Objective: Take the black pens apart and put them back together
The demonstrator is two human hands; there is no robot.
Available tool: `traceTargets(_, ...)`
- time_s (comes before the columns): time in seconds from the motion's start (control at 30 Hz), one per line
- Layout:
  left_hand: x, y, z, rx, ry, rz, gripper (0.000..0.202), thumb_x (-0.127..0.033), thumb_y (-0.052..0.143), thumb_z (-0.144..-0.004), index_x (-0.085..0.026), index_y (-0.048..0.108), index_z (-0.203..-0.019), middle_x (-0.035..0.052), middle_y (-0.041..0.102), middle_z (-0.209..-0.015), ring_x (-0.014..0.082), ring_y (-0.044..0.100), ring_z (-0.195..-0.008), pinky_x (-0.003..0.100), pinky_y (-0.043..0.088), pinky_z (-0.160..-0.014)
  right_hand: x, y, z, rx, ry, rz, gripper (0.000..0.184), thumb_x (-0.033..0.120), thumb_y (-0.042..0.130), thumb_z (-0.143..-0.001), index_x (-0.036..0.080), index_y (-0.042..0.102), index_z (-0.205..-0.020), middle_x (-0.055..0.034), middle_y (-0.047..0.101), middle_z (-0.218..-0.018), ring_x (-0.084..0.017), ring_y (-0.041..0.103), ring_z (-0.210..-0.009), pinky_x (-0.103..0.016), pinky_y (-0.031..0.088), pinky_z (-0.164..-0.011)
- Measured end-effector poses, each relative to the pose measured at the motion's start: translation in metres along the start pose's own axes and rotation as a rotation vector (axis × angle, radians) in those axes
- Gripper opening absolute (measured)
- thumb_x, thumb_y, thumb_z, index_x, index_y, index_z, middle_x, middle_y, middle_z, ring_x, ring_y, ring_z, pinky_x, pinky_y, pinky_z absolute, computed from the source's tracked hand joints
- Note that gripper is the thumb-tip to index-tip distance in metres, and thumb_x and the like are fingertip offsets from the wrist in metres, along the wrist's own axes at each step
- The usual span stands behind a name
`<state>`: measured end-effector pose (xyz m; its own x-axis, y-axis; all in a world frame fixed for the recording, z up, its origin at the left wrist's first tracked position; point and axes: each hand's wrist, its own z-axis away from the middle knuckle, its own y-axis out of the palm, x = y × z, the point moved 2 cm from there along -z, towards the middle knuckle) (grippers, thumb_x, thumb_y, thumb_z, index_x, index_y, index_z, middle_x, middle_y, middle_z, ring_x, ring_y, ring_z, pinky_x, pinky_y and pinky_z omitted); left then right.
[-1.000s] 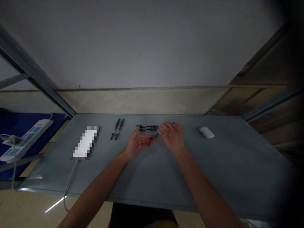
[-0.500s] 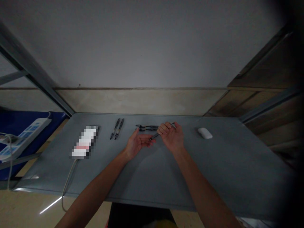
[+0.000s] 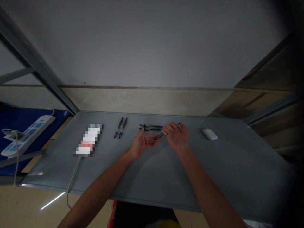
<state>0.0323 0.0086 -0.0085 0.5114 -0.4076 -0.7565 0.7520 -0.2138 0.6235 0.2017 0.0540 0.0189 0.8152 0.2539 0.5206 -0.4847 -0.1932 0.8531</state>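
Note:
My right hand (image 3: 177, 136) is closed around a dark pen (image 3: 159, 136), which slants down to the left out of my fist. The pen's other end shows near my right thumb. My left hand (image 3: 142, 143) has its thumb raised and its fingers stretched out, close to the pen's lower left end; whether the fingertips touch it I cannot tell. Behind both hands, a few black pens (image 3: 150, 127) lie sideways on the grey table, their right ends partly hidden by my right hand. Further left, two more pens (image 3: 121, 128) lie side by side, slanted.
The grey table (image 3: 152, 177) stands against a wall. A blurred-out phone (image 3: 89, 141) with a cable (image 3: 73, 174) lies left. At right sits a small white rounded object (image 3: 210, 134). A white power strip (image 3: 28, 136) rests on a blue surface beyond the table's left edge.
The whole view has shifted slightly, so things appear a little further right. My hands keep nearly the same pose, with the pen still in my right hand.

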Motion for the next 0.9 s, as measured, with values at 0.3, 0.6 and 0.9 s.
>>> traceTargets(0.3, 0.0003, 0.0008, 0.0, -0.005, -0.002, -0.009, 0.07, -0.064, 0.036, -0.089, -0.007, 0.074, -0.097, 0.0195, 0.076, -0.094, 0.0241, 0.066, -0.081, 0.036, 0.043, -0.08, 0.0004, 0.0015, 0.0014, -0.004, -0.025, 0.046, 0.039, 0.038, 0.047, -0.091, 0.023, 0.028, -0.06, 0.005, 0.022, -0.057, -0.015, 0.025, -0.051, -0.03, 0.032, -0.052)
traceTargets(0.6, -0.0009, 0.0015, 0.0015, -0.011, -0.006, -0.018, 0.069, -0.064, 0.035, -0.09, -0.007, 0.074, -0.098, 0.0203, 0.076, -0.096, 0.0249, 0.067, -0.082, 0.037, 0.042, -0.082, -0.0001, 0.0043, 0.0006, -0.047, -0.018, 0.08, 0.041, 0.044, 0.044, -0.091, 0.024, 0.031, -0.058, 0.0049, 0.023, -0.055, -0.015, 0.025, -0.049, -0.031, 0.031, -0.05)
traceTargets(0.9, -0.001, 0.0044, 0.0016, -0.015, 0.0, -0.018, 0.066, -0.062, 0.037, -0.09, -0.008, 0.075, -0.096, 0.018, 0.076, -0.092, 0.023, 0.067, -0.079, 0.035, 0.043, -0.079, -0.0001, 0.0018, 0.0011, -0.023, -0.03, 0.035, 0.039, 0.042, 0.047, -0.089, 0.024, 0.032, -0.058, 0.0049, 0.024, -0.055, -0.014, 0.026, -0.05, -0.03, 0.031, -0.051)
